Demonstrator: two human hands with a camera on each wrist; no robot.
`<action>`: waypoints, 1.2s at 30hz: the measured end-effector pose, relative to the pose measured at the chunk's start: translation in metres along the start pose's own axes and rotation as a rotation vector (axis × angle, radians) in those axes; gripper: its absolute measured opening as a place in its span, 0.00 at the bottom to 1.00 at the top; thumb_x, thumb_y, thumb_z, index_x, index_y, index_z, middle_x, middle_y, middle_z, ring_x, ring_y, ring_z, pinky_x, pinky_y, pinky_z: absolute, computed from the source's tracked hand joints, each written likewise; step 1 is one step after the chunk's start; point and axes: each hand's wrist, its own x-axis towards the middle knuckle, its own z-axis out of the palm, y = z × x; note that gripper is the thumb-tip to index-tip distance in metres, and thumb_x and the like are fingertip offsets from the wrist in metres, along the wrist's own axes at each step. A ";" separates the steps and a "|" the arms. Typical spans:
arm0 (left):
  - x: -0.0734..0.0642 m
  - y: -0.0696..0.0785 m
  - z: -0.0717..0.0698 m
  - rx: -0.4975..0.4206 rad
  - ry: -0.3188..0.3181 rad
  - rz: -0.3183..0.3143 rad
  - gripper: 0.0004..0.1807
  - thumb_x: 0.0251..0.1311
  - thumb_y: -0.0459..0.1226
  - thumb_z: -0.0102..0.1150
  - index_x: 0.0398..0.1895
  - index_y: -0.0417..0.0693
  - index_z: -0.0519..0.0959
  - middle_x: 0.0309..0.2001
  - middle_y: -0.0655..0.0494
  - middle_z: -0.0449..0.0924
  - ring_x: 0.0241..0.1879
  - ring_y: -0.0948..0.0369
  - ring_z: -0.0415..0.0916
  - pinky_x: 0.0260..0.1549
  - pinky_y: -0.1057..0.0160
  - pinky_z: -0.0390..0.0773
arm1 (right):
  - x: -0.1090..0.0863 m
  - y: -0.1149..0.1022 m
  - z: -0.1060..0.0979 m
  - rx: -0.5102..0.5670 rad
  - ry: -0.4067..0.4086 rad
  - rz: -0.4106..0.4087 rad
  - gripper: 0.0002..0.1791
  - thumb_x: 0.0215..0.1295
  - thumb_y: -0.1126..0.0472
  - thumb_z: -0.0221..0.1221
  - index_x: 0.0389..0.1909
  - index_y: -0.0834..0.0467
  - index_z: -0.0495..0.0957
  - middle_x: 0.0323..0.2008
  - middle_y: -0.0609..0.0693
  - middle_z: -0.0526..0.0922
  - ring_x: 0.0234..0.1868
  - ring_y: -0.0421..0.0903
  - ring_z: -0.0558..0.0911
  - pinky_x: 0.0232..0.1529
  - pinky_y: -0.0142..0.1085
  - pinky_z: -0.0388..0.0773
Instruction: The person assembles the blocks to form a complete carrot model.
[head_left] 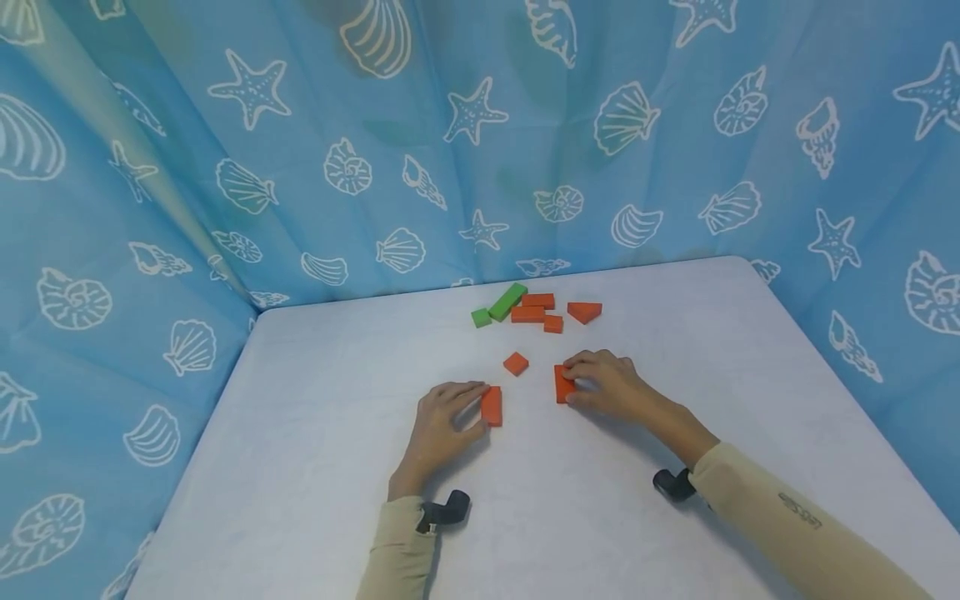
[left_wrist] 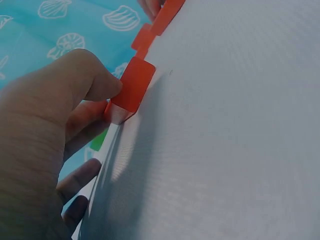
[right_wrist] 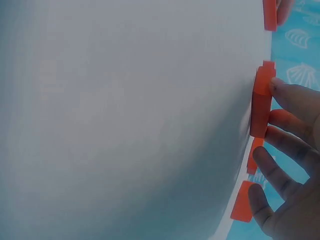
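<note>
My left hand (head_left: pixel 444 423) pinches a red-orange rectangular block (head_left: pixel 492 406) at its ends, between thumb and fingertips; the left wrist view shows the thumb against this block (left_wrist: pixel 134 85). To the right, my right hand (head_left: pixel 609 385) pinches another red-orange rectangular block (head_left: pixel 562 385), also seen as a long block (right_wrist: pixel 261 107) in the right wrist view. Its ring and little fingers spread apart from it. Between the two hands and slightly farther back lies a small orange square block (head_left: pixel 516 363), turned cornerwise. Fingers partly cover both held blocks.
Farther back on the white table (head_left: pixel 315 417) lie a long green block (head_left: pixel 508 302), a small green block (head_left: pixel 482 317), several orange blocks (head_left: pixel 528 314) and an orange triangular block (head_left: pixel 585 312). A blue shell-patterned curtain (head_left: pixel 480 150) stands behind the table.
</note>
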 end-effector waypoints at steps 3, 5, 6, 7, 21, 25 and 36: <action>0.000 -0.001 0.001 0.012 0.011 0.018 0.27 0.58 0.42 0.64 0.64 0.58 0.79 0.62 0.62 0.76 0.64 0.54 0.66 0.62 0.42 0.60 | -0.004 -0.005 0.003 0.014 -0.007 -0.015 0.23 0.60 0.55 0.70 0.56 0.57 0.83 0.59 0.53 0.78 0.62 0.56 0.71 0.54 0.57 0.65; 0.000 -0.001 0.001 0.016 0.021 0.032 0.27 0.58 0.42 0.64 0.64 0.57 0.79 0.62 0.62 0.77 0.64 0.53 0.66 0.62 0.42 0.61 | -0.005 -0.008 0.005 0.019 -0.002 -0.032 0.22 0.60 0.56 0.70 0.55 0.57 0.83 0.59 0.52 0.78 0.61 0.56 0.71 0.54 0.58 0.65; 0.000 -0.001 0.001 0.019 0.029 0.039 0.27 0.58 0.42 0.64 0.63 0.57 0.79 0.62 0.62 0.77 0.63 0.53 0.67 0.62 0.42 0.61 | -0.006 -0.010 0.006 0.024 -0.001 -0.036 0.22 0.59 0.56 0.71 0.55 0.57 0.83 0.58 0.52 0.78 0.61 0.56 0.71 0.54 0.58 0.65; 0.000 -0.002 0.002 0.022 0.033 0.045 0.27 0.58 0.42 0.65 0.63 0.57 0.80 0.62 0.62 0.77 0.63 0.53 0.67 0.61 0.42 0.62 | -0.007 -0.011 0.007 0.028 0.000 -0.041 0.22 0.59 0.56 0.71 0.54 0.57 0.84 0.58 0.51 0.79 0.61 0.56 0.71 0.54 0.58 0.65; 0.000 -0.002 0.001 0.024 0.008 0.001 0.27 0.58 0.43 0.64 0.64 0.60 0.79 0.62 0.63 0.77 0.61 0.55 0.68 0.61 0.45 0.62 | -0.002 -0.032 0.020 0.035 0.008 -0.085 0.24 0.58 0.55 0.72 0.55 0.56 0.83 0.58 0.49 0.79 0.60 0.52 0.73 0.54 0.57 0.66; 0.000 -0.001 0.000 0.007 -0.017 -0.032 0.28 0.59 0.44 0.64 0.65 0.61 0.78 0.64 0.65 0.76 0.56 0.58 0.69 0.57 0.49 0.65 | 0.002 -0.036 0.023 0.039 0.002 -0.099 0.24 0.58 0.54 0.72 0.55 0.55 0.84 0.58 0.48 0.79 0.60 0.52 0.73 0.54 0.56 0.67; 0.001 0.000 0.001 0.014 -0.041 -0.065 0.28 0.60 0.47 0.64 0.66 0.64 0.77 0.65 0.67 0.74 0.53 0.60 0.69 0.54 0.52 0.66 | 0.009 -0.048 0.030 0.048 0.004 -0.124 0.24 0.59 0.53 0.71 0.56 0.54 0.83 0.59 0.49 0.78 0.61 0.52 0.72 0.55 0.57 0.66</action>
